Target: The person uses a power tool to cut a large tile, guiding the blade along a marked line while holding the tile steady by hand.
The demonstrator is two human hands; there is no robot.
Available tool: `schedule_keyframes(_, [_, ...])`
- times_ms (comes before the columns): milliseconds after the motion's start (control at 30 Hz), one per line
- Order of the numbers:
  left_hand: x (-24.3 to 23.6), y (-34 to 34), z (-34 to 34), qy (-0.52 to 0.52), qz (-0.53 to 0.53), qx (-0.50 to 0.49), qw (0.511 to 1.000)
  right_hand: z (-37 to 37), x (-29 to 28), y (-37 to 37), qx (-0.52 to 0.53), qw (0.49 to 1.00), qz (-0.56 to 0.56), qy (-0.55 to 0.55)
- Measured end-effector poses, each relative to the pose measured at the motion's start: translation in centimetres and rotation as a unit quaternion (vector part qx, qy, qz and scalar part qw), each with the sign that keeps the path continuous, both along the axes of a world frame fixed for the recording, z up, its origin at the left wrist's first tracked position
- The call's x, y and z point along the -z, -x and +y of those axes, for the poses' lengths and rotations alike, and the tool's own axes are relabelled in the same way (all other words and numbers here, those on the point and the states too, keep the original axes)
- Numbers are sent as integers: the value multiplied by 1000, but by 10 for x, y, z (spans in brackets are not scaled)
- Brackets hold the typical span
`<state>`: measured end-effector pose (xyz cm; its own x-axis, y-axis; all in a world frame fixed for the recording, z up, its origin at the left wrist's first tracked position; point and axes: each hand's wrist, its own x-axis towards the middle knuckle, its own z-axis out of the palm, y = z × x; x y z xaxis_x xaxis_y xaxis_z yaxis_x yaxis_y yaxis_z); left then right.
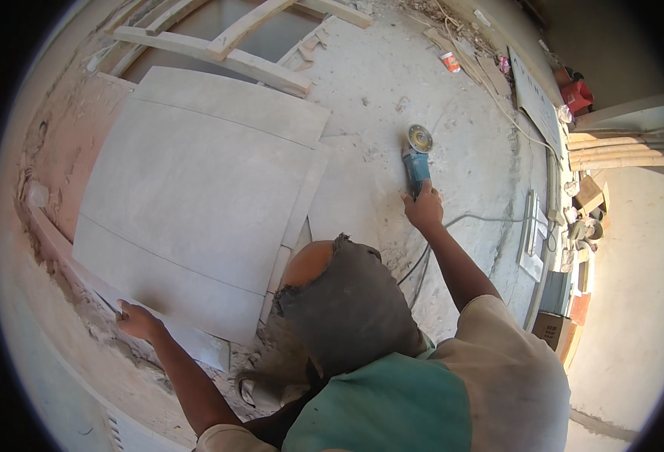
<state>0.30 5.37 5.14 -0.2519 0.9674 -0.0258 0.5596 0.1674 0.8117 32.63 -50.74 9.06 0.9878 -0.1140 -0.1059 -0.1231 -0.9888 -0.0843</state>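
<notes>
My right hand (426, 206) is wrapped round the body of a blue angle grinder (416, 164), which points away from me with its round disc at the far end. A dark power cord (460, 220) lies by that forearm. On the left, my left hand (140, 322) is closed at the near left edge of a large pale grey tile (196, 188). A thin dark stick (106, 303) shows at its fingers; its kind is hard to make out. Two dark lines cross the tile, one near its far edge and one near its near edge.
Wooden beams (234, 60) form a frame at the far left. An orange cup (450, 62) and scraps lie at the far right. A white panel (534, 237) and boxes (556, 330) line the right side. Rubble runs along the left wall. My bent knee (309, 264) is near the tile.
</notes>
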Motion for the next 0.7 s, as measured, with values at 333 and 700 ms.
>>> schedule_keyframes(333, [-65, -94, -49, -197, -35, 203, 959, -58, 70, -20, 149, 989, 0, 14])
schedule_keyframes(700, [-85, -217, -127, 126, -163, 549, 810, 38, -18, -48, -24, 887, 165, -431])
